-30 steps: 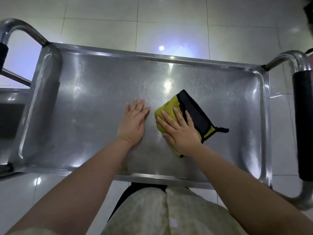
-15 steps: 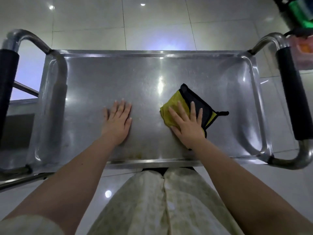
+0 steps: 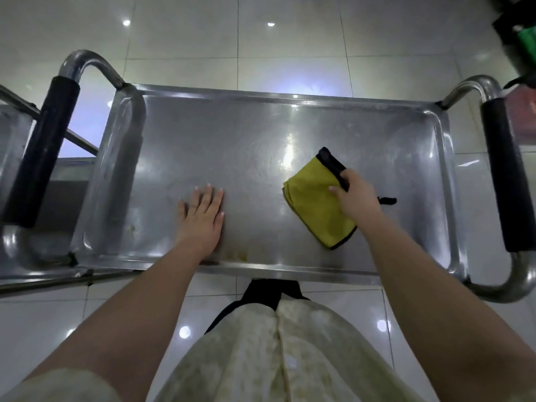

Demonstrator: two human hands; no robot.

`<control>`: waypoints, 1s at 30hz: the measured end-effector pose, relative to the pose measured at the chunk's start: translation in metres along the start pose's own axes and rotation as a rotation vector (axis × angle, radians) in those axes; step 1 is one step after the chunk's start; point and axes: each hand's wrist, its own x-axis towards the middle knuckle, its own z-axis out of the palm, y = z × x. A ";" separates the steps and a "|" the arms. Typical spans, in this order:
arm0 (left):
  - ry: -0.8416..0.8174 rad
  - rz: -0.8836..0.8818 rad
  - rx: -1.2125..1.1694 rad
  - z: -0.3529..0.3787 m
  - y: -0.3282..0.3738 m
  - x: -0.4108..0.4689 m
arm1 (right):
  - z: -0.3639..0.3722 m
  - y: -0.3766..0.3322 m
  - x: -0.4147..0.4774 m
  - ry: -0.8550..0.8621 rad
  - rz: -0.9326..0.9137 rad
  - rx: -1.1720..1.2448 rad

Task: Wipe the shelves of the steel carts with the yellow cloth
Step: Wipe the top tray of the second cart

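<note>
The yellow cloth (image 3: 314, 210) is pinched at its far black edge by the right hand (image 3: 359, 201); from this grip it is spread toward the near-left.

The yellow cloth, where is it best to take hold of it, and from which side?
Probably the black-trimmed far edge, from above on the right, where the right hand pinches it. The yellow cloth lies folded flat on the shelf, so only an edge offers grip.
</note>
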 end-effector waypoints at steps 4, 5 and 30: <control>0.005 0.012 -0.054 0.004 0.008 -0.010 | -0.013 -0.010 0.028 0.100 -0.014 -0.298; 0.001 0.022 -0.059 0.005 0.010 -0.011 | -0.009 -0.011 0.030 0.131 -0.005 -0.377; 0.000 0.452 0.072 -0.015 -0.038 0.059 | 0.097 0.020 -0.092 0.109 0.535 -0.295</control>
